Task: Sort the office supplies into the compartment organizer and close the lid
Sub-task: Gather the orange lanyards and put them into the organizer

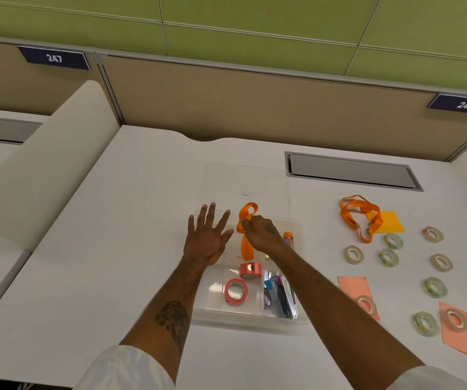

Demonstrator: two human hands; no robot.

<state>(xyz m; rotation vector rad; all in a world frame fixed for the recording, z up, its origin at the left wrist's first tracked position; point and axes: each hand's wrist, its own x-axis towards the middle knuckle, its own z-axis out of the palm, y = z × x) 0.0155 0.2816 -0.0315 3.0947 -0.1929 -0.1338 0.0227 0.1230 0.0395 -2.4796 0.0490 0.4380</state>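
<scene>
A clear compartment organizer (301,319) lies mid-desk, its clear lid (226,175) flat behind it. My right hand (262,232) pinches a bunched orange lanyard (247,249) over the organizer's back compartments. My left hand (208,235) hovers beside it, fingers spread, holding nothing. Inside sit two red tape rolls (236,291), a bundle of small metal and plastic tools (280,294) and an orange-capped tube (288,237). A second orange lanyard (361,218) lies on the desk to the right.
Several clear and green tape rolls (388,257) are scattered at the right, some on pink sticky notes (460,333). An orange sticky pad (390,225) lies under the second lanyard. A grey cable hatch (350,171) sits behind. A padded divider (43,164) stands left.
</scene>
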